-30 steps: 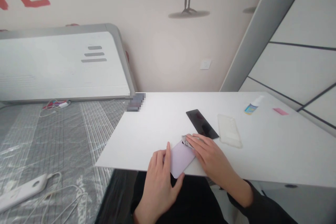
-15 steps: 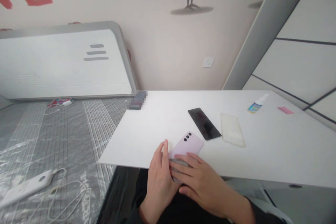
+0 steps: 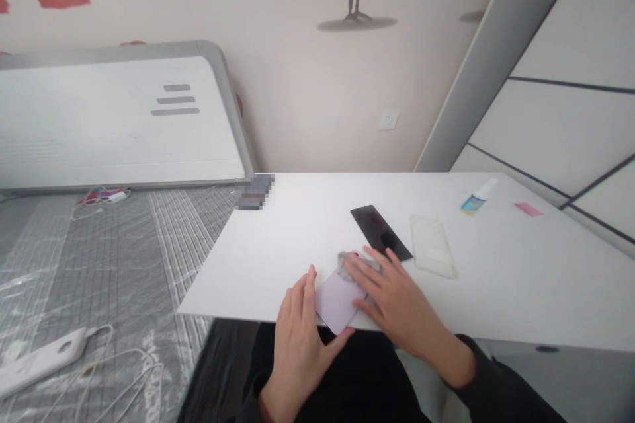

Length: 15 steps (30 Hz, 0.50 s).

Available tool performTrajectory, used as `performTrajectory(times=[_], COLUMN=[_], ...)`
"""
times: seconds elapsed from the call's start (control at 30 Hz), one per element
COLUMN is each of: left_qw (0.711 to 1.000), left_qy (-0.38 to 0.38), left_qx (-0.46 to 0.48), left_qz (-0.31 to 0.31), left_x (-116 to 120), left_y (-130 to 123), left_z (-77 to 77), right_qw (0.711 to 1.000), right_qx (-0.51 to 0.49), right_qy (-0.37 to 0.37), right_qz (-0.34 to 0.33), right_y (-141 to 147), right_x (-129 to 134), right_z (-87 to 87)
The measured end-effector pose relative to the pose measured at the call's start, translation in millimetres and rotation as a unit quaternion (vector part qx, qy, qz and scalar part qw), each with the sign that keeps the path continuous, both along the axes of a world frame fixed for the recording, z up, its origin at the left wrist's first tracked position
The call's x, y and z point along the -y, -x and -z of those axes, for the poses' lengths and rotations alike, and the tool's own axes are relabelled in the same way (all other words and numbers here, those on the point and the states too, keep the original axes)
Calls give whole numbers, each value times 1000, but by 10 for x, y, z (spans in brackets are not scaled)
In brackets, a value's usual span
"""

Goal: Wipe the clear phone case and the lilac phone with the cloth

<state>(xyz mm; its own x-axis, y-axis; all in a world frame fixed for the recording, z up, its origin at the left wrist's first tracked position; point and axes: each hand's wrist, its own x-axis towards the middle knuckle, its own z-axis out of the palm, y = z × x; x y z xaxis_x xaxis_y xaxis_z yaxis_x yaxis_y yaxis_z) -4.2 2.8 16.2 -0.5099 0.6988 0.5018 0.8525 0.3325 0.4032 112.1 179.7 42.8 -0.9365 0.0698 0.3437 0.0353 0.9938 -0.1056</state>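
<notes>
My right hand point(image 3: 397, 307) is holding a gray cloth point(image 3: 346, 268) under its fingers and pressing it on the top end of the purple phone point(image 3: 335, 304). My left hand point(image 3: 300, 337) is gripping the phone by its lower end, with the thumb going one way and the fingers going the other. The phone is lying with its back up at the near edge of the worktop point(image 3: 278, 244). I cannot tell if it is lying all the way flat.

The cloth is covering much of the top end, and the low part of the back is showing bare. So I am guessing that the rubbing is going on now and is not finished. I cannot tell which parts are clean, as I am not seeing any marks or wet spots.

Just past my right fingers, a black phone point(image 3: 380, 231) is lying with its dark, shiny side up. Beside it, a clear case point(image 3: 432, 246) is lying by itself, with no phone in it. Farther to the right, a small spray bottle point(image 3: 473, 203) is lying on its side, and past that a pink strip point(image 3: 528, 209) is resting. A dark thing point(image 3: 254, 192) is sitting at the far left corner, too blurry for naming.
</notes>
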Motion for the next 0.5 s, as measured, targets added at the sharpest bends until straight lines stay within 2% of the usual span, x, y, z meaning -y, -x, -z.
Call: performTrajectory(times=[0.1,0.13,0.23,0.27,0.4,0.43,0.5], left_qw=[1000,1000,1000,1000,1000,1000,1000], left_qy=[-4,-3,-1,-2,-5,-6,-7], left_qx=[-8,-9,-10,-12,-19,-21,-27], left_qz=[-2,-2,6,9,10,9,9], left_x=[-3,-3,0,0,-4,-4,-6], left_y=[9,11,20,23,40,44,49], left_z=[-7,-9,-12,-14,-25,-30,-37], right_qw=[995,995,999,999,993,994,999], right_qx=[35,35,0,-2,44,38,11], right_qy=[4,6,13,21,58,55,43], right_qz=[-96,-89,37,44,-97,-83,16], right_y=[-14,-20,-42,-53,-75,-71,-57], right_x=[33,35,21,29,101,101,72], right_z=[-1,-4,-15,-22,-47,-48,-41])
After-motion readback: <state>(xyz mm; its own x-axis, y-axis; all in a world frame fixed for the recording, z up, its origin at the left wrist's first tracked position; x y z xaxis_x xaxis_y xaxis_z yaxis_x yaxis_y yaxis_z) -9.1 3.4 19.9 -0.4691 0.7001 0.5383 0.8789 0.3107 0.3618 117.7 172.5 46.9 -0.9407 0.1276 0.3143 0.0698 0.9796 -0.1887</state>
